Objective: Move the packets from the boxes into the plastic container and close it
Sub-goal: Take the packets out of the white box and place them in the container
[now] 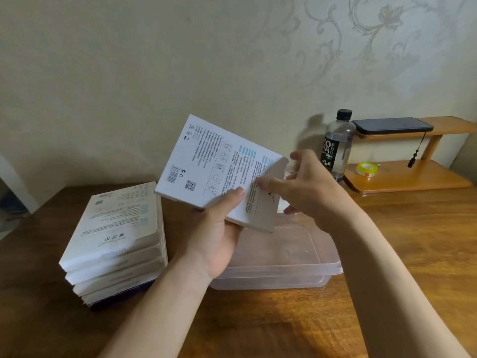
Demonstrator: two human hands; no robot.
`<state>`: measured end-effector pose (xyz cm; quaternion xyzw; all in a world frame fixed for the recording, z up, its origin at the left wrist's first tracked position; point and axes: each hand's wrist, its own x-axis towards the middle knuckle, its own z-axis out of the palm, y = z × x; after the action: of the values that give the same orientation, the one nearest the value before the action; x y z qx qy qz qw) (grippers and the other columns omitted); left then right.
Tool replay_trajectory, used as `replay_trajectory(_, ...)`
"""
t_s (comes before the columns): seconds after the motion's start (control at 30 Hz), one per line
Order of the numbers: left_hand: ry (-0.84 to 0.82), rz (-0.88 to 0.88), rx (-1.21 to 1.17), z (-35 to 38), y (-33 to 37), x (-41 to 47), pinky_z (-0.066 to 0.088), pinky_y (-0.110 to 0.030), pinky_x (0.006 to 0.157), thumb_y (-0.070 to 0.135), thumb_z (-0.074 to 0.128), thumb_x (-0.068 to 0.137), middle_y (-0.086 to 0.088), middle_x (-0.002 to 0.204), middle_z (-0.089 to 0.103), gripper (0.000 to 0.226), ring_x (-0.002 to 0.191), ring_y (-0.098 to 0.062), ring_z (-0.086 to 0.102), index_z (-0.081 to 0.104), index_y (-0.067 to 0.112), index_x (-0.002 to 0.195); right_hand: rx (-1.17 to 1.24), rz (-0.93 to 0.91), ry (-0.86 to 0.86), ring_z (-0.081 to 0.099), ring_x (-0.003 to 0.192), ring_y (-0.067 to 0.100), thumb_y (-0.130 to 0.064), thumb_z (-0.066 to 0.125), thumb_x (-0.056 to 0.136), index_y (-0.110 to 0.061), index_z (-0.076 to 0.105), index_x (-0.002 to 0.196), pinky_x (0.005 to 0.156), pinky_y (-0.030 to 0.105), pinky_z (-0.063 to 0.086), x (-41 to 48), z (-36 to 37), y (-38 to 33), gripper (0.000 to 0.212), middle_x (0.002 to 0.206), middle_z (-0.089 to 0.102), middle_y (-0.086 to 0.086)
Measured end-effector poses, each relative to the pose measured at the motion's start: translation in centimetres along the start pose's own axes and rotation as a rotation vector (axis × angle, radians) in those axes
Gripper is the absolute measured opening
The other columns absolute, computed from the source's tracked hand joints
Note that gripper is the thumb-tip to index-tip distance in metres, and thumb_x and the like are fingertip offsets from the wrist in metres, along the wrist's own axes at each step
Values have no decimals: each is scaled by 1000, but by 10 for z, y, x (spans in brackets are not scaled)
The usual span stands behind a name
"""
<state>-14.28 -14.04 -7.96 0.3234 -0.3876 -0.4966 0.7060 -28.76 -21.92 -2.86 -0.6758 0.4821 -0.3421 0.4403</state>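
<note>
Above the middle of the glossy brown wooden tabletop [413, 241], a flat white cardboard box [206, 166], rectangular and printed with small text, a barcode and a QR code, is held tilted over the clear, shallow, round-cornered plastic container [296, 254], which stands open on the wood. The left hand [219, 233] has its grip curled round the box's near edge, thumb on the printed face. The right hand [309, 187] pinches the box's three o'clock end, thumb on the face and fingers behind the end. At nine o'clock of the container, just beside it, rests a stack of matching flat white boxes [116, 233]. At one o'clock stands a clear plastic bottle with a black cap [335, 148], beside a two-tiered light wooden shelf [413, 177] carrying a black slab phone [392, 125] and a yellow-cored tape roll [367, 168].
</note>
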Motion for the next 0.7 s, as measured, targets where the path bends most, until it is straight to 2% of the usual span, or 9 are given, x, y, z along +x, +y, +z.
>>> replay_trajectory(0.1,82,13,46,0,-3,-2,49,-54,105,13,65,84,-4,138,64,65,131,-34,57,52,33,144,-192,-79,113,59,79,6,-49,83,76,-14,55,103,65,29,51,0,4,1,52,92,63,-7)
replay_trajectory(0.17,121,14,45,1,-4,-3,52,-52,101,13,66,81,-5,133,67,63,127,-34,59,56,33,140,-156,-103,66,59,60,4,-43,80,81,-9,65,81,58,28,50,0,8,1,37,75,70,-4)
replay_trajectory(0.23,146,5,43,2,-4,-3,55,-49,95,14,68,80,-6,130,69,62,121,-31,63,57,33,139,-133,-110,43,62,56,8,-37,79,84,-9,69,72,58,34,53,-1,11,2,33,70,73,-3)
replay_trajectory(0.3,167,4,36,3,-4,-4,56,-45,91,10,70,85,-6,126,71,60,110,-25,66,58,32,139,-133,-114,59,70,70,17,-33,78,84,-7,71,69,71,42,60,0,15,3,31,72,74,-2)
replay_trajectory(0.37,197,-5,13,3,-4,-4,57,-44,88,5,65,91,-4,120,74,53,103,-21,68,58,30,138,-129,-102,62,71,76,21,-28,77,86,-4,71,69,75,43,61,1,19,3,30,75,75,1)
replay_trajectory(0.43,221,-27,-3,4,-4,-4,56,-46,89,3,59,95,-4,115,75,49,101,-21,68,59,29,137,-126,-92,52,71,72,22,-26,76,87,1,70,71,70,40,60,1,21,4,32,73,74,3)
replay_trajectory(0.57,239,-47,-8,4,-2,-4,51,-55,99,4,58,97,-9,126,71,50,110,-26,65,58,30,139,-105,-76,26,66,58,7,-22,72,90,6,69,74,54,25,53,1,22,2,32,68,73,-1)
replay_trajectory(0.67,253,-32,-16,2,-1,-3,57,-49,87,5,59,96,-9,126,71,50,110,-27,66,58,30,140,-66,-91,23,69,61,8,-17,66,92,11,61,71,58,32,60,1,22,1,35,67,73,-1)
replay_trajectory(0.7,259,-28,-19,2,-1,-2,58,-45,81,5,59,96,-8,125,72,50,109,-27,66,58,29,140,-54,-96,16,66,54,5,-15,64,93,9,58,68,52,29,57,0,22,0,35,63,72,-3)
